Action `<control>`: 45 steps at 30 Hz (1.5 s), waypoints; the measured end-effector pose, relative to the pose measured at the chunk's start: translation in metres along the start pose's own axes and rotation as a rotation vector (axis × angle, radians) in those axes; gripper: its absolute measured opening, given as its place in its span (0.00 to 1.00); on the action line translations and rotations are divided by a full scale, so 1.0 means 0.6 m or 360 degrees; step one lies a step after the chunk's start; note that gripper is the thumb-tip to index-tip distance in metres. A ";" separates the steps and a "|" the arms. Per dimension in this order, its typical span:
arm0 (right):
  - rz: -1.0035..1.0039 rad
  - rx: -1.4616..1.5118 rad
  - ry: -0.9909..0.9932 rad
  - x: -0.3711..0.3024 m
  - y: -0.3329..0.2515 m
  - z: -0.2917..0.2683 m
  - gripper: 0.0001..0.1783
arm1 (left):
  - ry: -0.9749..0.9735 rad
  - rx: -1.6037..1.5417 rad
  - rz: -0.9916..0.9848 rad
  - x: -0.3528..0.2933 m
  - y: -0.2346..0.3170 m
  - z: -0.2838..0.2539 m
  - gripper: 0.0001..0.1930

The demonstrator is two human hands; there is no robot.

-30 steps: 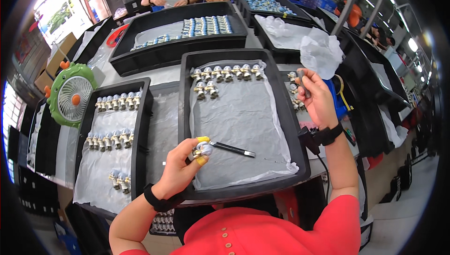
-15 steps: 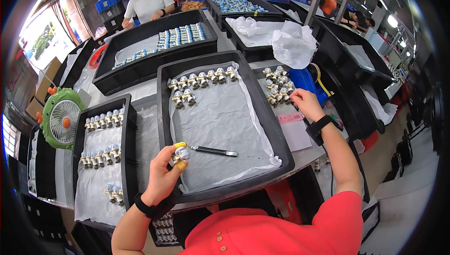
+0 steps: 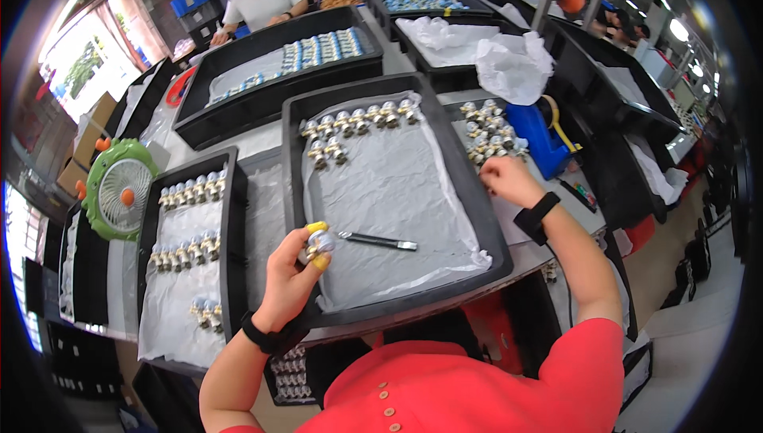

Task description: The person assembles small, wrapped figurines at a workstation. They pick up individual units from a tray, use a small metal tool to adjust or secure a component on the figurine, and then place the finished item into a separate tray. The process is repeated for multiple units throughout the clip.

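My left hand (image 3: 288,278), with yellow covers on thumb and finger, grips a small white-and-gold figurine (image 3: 320,241) with a pale blue-grey head over the near left edge of the black tray (image 3: 486,218). My right hand (image 3: 513,182) is closed, fingertips pressed together, at the tray's right rim. Whether anything is between those fingertips cannot be seen. Just beyond it lies a cluster of similar figurines (image 3: 489,127). Inside the paper-lined tray, figurines (image 3: 362,121) stand in a far row, with two (image 3: 326,152) below its left end. A slim black tool (image 3: 377,241) with a silver tip lies there too.
Left of me, a narrower black tray (image 3: 236,250) holds rows of figurines, beside a green fan (image 3: 119,189). A blue tape dispenser (image 3: 538,139) stands at right. Crumpled white paper (image 3: 515,66) lies on a far tray. Another person (image 3: 266,0) sits across the table.
My right hand has drawn back from the figurine cluster toward the tray's right rim and now covers the pink slip. The left hand still holds its figurine. The whole view has shifted slightly.
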State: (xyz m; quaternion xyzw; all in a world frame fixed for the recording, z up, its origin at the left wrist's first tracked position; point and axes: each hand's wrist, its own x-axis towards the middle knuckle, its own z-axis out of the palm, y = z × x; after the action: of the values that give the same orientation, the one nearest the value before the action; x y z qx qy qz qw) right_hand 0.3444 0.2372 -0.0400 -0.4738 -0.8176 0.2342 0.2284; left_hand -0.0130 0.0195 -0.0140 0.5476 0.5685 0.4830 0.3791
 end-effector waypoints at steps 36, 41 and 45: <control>-0.0372 0.1164 -0.0781 -0.002 -0.347 0.127 0.09 | 0.0095 -0.0368 0.0006 -0.011 -0.001 0.010 0.19; -0.0032 0.1141 -0.0218 -0.005 -0.260 -0.009 0.13 | 0.0042 -0.0403 -0.0068 -0.011 -0.006 0.006 0.20; 0.0330 0.1069 0.0069 -0.029 -0.121 -0.095 0.18 | 0.0030 -0.0416 -0.0017 -0.010 -0.006 0.006 0.20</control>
State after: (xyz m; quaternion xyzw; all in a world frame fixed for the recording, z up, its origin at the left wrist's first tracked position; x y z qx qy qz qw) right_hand 0.3374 0.1996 0.0456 -0.4576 -0.6374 0.5020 0.3638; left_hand -0.0098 0.0146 -0.0192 0.4860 0.5072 0.5560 0.4444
